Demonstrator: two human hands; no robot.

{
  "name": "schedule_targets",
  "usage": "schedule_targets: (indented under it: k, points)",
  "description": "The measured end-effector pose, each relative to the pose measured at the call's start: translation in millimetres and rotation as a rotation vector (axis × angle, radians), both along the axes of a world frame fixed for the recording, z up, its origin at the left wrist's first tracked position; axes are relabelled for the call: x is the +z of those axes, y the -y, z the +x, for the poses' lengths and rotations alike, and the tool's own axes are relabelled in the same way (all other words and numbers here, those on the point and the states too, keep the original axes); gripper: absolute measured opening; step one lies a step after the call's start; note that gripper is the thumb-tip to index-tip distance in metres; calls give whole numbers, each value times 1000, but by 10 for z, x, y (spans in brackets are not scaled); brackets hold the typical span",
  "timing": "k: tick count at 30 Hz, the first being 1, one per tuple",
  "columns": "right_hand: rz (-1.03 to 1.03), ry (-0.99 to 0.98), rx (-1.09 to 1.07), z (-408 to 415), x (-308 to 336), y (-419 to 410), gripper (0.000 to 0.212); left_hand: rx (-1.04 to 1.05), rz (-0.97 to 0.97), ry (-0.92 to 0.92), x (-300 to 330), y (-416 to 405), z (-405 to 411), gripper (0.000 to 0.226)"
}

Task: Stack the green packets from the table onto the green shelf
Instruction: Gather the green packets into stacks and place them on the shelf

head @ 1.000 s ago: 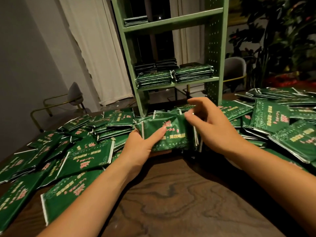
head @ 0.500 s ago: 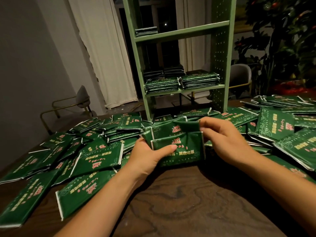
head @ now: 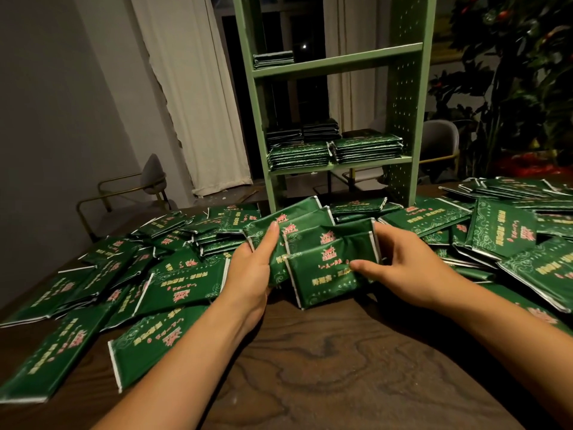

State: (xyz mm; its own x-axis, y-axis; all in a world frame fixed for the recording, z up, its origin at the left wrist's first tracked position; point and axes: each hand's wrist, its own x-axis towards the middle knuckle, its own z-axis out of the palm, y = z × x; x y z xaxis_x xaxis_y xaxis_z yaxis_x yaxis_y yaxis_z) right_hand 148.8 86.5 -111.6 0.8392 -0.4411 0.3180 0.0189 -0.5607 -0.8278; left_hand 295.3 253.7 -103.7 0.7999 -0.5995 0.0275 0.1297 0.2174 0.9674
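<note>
A fanned bundle of green packets (head: 322,259) is held between both hands just above the dark wooden table (head: 310,367). My left hand (head: 251,268) grips the bundle's left side, thumb on top. My right hand (head: 400,268) grips its right end, thumb on the front packet and fingers behind. Many more green packets (head: 173,283) lie scattered over the table to the left and right (head: 508,240). The green shelf (head: 403,97) stands at the table's far edge; its lower board carries several packet stacks (head: 335,147), and the upper board a small stack (head: 273,58).
A grey chair with a gold frame (head: 148,181) stands left of the table and another (head: 440,144) behind the shelf. White curtains (head: 192,88) hang at the back. A dark leafy plant (head: 521,72) fills the right background.
The bundle has risen slightly and fanned out into offset layers. My right hand moved from the top of the bundle to its right end, and the view tilted upward.
</note>
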Motion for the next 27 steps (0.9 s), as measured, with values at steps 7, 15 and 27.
schedule_targets:
  k: [7,15,27]
  points:
    - [-59,95,-157,42,14,-72,62,-213,146,382,-119,-9,-4,38]
    - [-2,45,11,30,74,-188,49,-45,-11,282,-26,-13,-16,45]
    - [-134,-58,133,40,-40,-243,44,-48,66,455,-198,55,-65,23]
